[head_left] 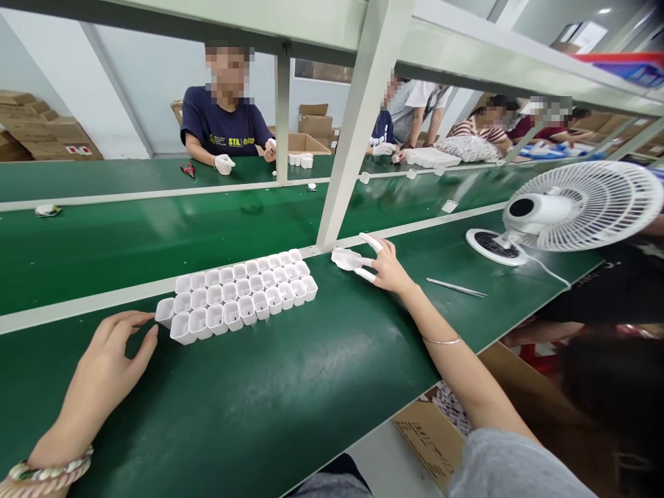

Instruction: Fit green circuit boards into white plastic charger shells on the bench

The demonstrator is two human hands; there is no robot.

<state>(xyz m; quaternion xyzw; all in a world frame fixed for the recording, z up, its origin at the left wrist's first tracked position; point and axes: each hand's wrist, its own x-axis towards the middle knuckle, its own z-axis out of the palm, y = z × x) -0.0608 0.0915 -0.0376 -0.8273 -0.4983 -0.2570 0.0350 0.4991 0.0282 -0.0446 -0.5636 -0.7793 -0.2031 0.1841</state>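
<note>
Several small white open-topped plastic cups (233, 315) stand in tight rows on the green work surface. My left hand (106, 360) is at the left end of the rows, thumb and fingers apart. Its index fingertip reaches the side of the end cup (164, 312), and the thumb is just short of it. My right hand (386, 268) has white covers on some fingers, which are spread. One or more of these fingertips touch a crumpled white piece (346, 259) lying by the metal post; its kind I cannot make out.
Tweezers (456, 287) lie right of my right hand, before a white fan (550, 207). A metal post (357, 131) rises behind the cups. Across the green belt (155, 228) sits a co-worker (228, 124) near red-handled pliers (188, 169). A cardboard box (428, 436) stands below the table edge.
</note>
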